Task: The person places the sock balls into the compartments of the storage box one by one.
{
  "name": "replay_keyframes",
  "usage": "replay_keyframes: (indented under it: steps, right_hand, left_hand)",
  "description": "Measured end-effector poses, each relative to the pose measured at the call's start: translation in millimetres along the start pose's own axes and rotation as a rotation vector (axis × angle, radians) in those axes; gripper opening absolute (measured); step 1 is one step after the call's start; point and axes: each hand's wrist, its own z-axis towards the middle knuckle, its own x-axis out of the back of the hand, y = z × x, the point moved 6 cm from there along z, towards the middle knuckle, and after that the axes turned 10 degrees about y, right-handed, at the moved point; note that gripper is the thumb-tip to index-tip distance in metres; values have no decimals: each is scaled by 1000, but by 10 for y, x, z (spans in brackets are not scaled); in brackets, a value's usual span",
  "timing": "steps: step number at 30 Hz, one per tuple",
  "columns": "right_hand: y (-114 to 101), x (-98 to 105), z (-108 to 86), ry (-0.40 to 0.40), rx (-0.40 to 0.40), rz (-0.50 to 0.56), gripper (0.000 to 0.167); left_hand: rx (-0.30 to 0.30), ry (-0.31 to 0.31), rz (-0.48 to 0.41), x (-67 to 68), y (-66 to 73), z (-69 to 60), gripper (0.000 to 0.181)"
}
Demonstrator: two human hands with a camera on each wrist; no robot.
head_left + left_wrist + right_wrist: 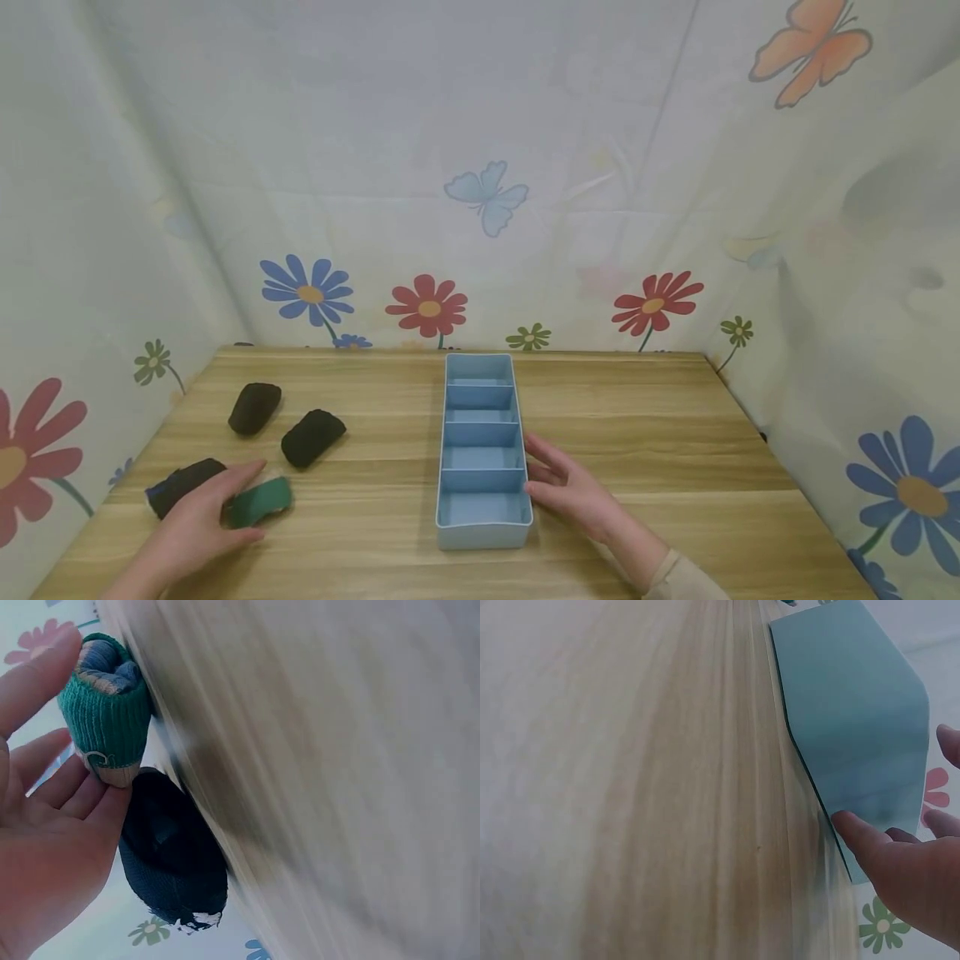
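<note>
Green ribbed-knit rolled bundle lies toward the worktop's front-left corner, between the thumb and fingers of the left hand; whether they squeeze it, I cannot tell. The step looks like picking it up, so the next move probably calls for a snug pinch. Three black rolled fabric bundles lie nearby. Mid-worktop, the right hand, fingers extended, touches a light-blue, four-compartment box without grasping it.

A pale brown wood-grain table carries a long, light-blue plastic box with four compartments. Well left of the box, a green ribbed fabric roll and three black rounded fabric bundles lie on the table.
</note>
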Motion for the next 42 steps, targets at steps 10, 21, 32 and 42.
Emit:
replay_keyframes:
  steps: [10, 21, 32, 42]
  right_hand:
    - [46, -3, 15, -3, -15, -4, 79]
    - [39, -24, 6, 8, -9, -18, 78]
    - [88, -15, 23, 21, -1, -29, 79]
    - [80, -20, 17, 26, 13, -58, 76]
  left_hand:
    - [26, -68, 36, -28, -37, 37, 88]
    - [73, -127, 32, -74, -75, 48, 83]
    - [104, -128, 30, -81, -81, 82, 76]
    - [97, -108, -18, -133, 66, 162, 72]
